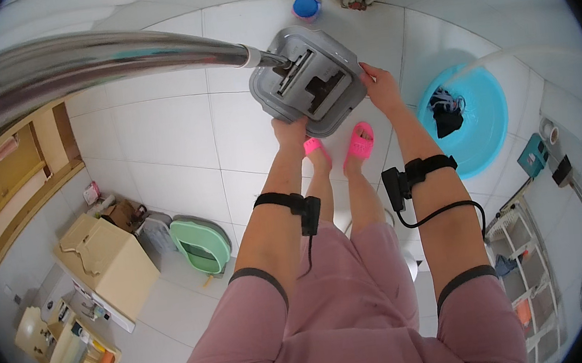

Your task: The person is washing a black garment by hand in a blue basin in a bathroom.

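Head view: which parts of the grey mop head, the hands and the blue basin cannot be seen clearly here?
- Grey mop head, head view: its underside faces away, and the metal handle is blurred and cut off at the left edge.
- Left hand and right hand: fingertips curl behind the plate's edges.
- Blue basin: the dark cloth inside is too small to identify.

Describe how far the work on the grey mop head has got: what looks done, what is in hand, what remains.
Done: the grey mop head is lifted off the tiled floor, its underside turned up. In hand: the left hand holds its near edge and the right hand its right edge, the metal pole attached. Left: no pad shows on it, and dark cloth sits in the blue basin.
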A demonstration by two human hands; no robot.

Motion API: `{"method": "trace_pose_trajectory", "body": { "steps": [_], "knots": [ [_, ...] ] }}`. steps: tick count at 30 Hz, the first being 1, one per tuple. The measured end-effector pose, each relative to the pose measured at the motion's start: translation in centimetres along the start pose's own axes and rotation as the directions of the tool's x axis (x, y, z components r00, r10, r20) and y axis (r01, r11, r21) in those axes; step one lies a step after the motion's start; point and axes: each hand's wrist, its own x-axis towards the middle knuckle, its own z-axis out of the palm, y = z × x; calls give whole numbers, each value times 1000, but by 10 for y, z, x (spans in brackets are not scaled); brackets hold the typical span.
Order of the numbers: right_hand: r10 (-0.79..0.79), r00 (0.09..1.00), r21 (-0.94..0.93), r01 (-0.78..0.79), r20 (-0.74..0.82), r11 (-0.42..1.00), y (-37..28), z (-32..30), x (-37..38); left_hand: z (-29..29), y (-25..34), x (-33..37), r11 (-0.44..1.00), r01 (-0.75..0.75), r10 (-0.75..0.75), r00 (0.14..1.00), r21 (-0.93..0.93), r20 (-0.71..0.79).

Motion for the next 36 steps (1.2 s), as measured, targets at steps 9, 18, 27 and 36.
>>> {"method": "trace_pose_trajectory", "body": {
  "steps": [9,18,27,36],
  "knots": [
    [110,993,163,-102,-35,981,-11,-3,-16,-5,22,-10,999,-22,22,1000,-49,0],
    [192,981,320,-177,-14,931,-2,23,-42,-32,35,1,996,-53,49,997,71,60],
    [299,954,697,-224,15,681,5,67,-65,-55,54,28,940,-177,155,983,291,99],
    [285,955,659,-270,87,702,2,76,-54,-56,68,50,920,-217,191,975,326,109]
  ]
}}
